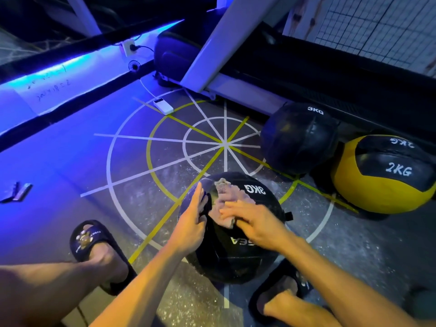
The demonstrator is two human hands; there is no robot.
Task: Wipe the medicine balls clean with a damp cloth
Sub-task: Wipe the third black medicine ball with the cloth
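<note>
Near ball, between the feet: left hand steadies its side, fingers straight; right hand presses the cloth flat on top (wiping appears underway). Beyond it, black ball and yellow ball likely remain.

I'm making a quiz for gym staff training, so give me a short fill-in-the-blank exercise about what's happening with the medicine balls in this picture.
1. The right hand presses the cloth onto a black ball marked ____.
2. The left hand rests on that ball's ____ side.
3. The yellow ball is marked ____.
4. The number of medicine balls in view, counting the second black ball, is ____.

Missing words: 3KG; left; 2KG; three
</note>
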